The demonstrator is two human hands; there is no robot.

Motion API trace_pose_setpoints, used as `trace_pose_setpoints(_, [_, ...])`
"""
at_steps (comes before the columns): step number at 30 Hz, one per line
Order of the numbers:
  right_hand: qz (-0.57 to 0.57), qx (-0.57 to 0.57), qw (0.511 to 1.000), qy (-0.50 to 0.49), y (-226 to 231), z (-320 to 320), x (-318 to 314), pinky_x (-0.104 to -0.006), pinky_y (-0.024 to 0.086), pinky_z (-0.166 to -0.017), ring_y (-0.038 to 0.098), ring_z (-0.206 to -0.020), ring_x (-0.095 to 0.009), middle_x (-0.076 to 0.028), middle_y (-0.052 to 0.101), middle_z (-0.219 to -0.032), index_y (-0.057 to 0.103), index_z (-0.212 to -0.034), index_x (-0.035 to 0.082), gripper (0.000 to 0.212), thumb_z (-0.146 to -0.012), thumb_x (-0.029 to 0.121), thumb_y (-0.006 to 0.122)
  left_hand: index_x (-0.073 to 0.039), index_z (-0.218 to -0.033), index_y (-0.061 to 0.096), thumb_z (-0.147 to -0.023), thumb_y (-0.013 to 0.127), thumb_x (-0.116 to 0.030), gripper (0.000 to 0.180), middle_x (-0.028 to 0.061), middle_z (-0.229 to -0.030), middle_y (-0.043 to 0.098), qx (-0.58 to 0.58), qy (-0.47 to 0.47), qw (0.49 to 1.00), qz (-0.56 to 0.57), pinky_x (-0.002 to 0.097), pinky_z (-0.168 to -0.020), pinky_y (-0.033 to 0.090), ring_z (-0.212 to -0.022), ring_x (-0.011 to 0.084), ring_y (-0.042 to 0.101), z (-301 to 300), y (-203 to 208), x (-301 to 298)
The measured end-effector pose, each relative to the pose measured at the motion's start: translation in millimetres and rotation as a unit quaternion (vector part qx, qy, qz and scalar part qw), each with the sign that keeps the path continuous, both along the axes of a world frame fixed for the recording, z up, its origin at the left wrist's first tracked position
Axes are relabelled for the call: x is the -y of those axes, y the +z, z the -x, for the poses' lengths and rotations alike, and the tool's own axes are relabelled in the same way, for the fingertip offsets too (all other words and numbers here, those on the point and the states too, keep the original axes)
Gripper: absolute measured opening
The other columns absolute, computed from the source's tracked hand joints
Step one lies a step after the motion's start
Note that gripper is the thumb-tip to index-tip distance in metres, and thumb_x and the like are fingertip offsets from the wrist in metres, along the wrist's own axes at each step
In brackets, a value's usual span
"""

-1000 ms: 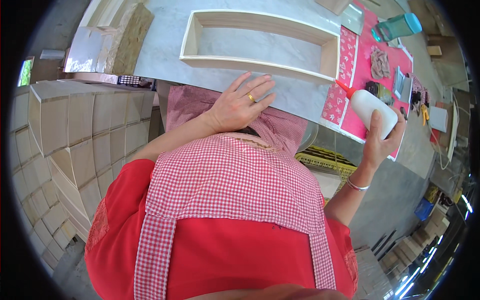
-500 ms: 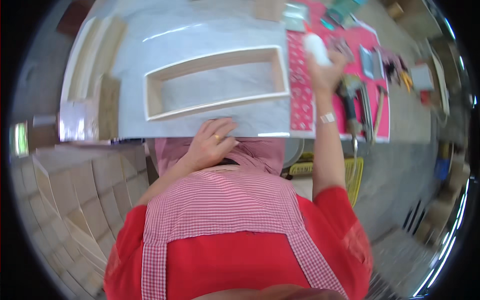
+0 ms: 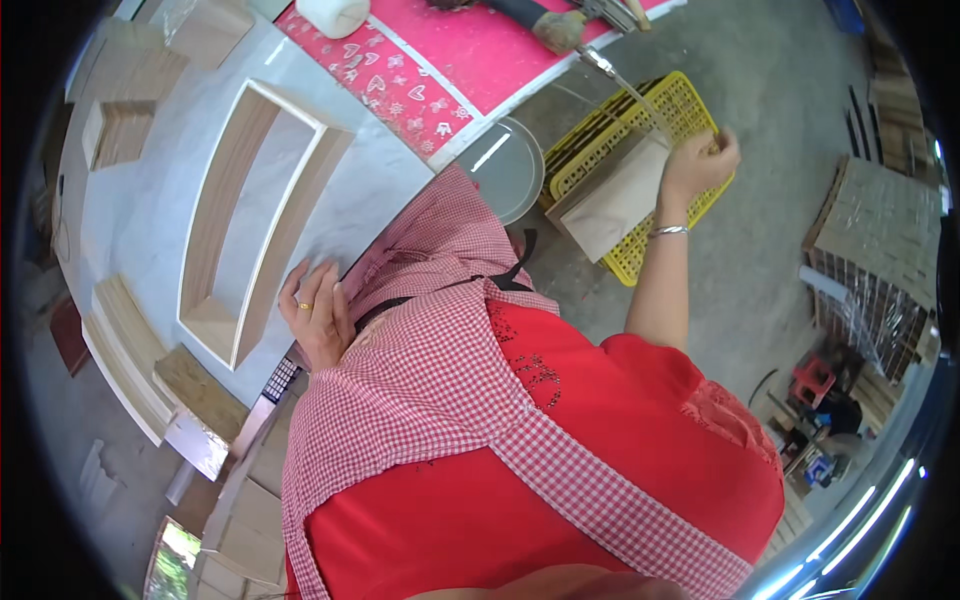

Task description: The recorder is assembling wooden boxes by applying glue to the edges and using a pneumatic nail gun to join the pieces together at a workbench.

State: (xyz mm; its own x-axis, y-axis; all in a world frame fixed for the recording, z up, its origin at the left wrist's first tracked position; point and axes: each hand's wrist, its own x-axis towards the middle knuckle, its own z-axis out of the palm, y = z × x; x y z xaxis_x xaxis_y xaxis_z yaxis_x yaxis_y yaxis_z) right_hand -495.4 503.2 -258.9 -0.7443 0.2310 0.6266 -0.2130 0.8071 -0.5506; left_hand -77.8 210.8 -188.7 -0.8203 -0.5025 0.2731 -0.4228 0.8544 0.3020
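My left hand (image 3: pixel 318 312), a gold ring on one finger, rests at the table's near edge, fingers stretched and open. Right beside it a long rectangular wooden frame (image 3: pixel 318 155) lies on the grey-white tabletop. My right hand (image 3: pixel 697 170), with a silver bracelet at the wrist, is out to the right over a yellow plastic crate (image 3: pixel 690 105). Its fingers are curled, and whether anything is in them cannot be made out. Close by that hand, a pale wooden board (image 3: pixel 615 205) sits in the crate. The white bottle (image 3: pixel 335 15) stands on the pink patterned mat.
A dark-handled air tool (image 3: pixel 525 15) with a hose lies on the pink mat (image 3: pixel 480 60). Below the table's edge is a round basin (image 3: pixel 505 170). Wooden strips (image 3: pixel 125 345) and blocks (image 3: pixel 125 130) lie at the table's left. Wrapped stacks (image 3: pixel 880 250) stand far right.
My view has turned toward the right. My right hand has let go of the white bottle and moved from the mat to the yellow crate. My left hand stays at the table edge.
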Motion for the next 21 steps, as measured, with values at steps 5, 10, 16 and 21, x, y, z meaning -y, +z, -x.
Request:
trace_pose_setpoints(5, [-0.104,0.607,0.784,-0.076,-131.8,-73.9,-89.9,-0.0477,0.042,-0.106,0.049,-0.126,-0.046,-0.034,0.054,-0.128,0.054,-0.122,-0.016,0.096,-0.07,0.063,0.076,-0.004,-0.113,0.068,-0.087,0.066,-0.005,0.026,0.0098,-0.114,0.069,0.002,-0.037,0.999,-0.011,0.0445,-0.103,0.041,-0.116,0.0338,0.057,7.1,1.5,-5.7])
trace_pose_setpoints(10, [-0.108,0.627,0.738,-0.224,-154.8,-105.9,-41.9,-0.0463,0.039,-0.11,0.045,-0.132,-0.046,-0.035,0.046,-0.137,0.036,-0.137,-0.018,0.124,-0.062,0.071,0.078,-0.004,-0.117,0.066,-0.085,0.07,-0.005,0.033,0.0103,-0.117,0.067,0.008,-0.027,1.0,-0.008,0.0435,-0.101,0.042,-0.118,0.034,0.057,-0.2,1.0,-8.1])
trace_pose_setpoints(16, [-0.038,0.621,0.762,-0.176,-149.3,-107.5,-55.9,-0.0467,0.038,-0.11,0.043,-0.133,-0.048,-0.037,0.042,-0.138,0.025,-0.143,-0.017,0.135,-0.059,0.075,0.078,-0.004,-0.117,0.066,-0.082,0.072,-0.005,0.035,0.0104,-0.116,0.067,-0.014,-0.01,1.0,-0.009,0.0434,-0.101,0.043,-0.116,0.0333,0.058,-1.7,0.1,-4.6])
trace_pose_setpoints(21, [-0.047,0.362,0.928,-0.074,-106.8,-81.9,-65.7,-0.0455,0.049,-0.093,0.067,-0.102,-0.037,-0.025,0.071,-0.107,0.07,-0.103,-0.009,0.068,-0.078,0.054,0.076,-0.004,-0.108,0.069,-0.078,0.076,-0.004,0.032,0.0109,-0.106,0.069,-0.089,0.011,0.996,0.001,0.0433,-0.096,0.045,-0.108,0.0331,0.061,-14.4,-1.2,-2.2])
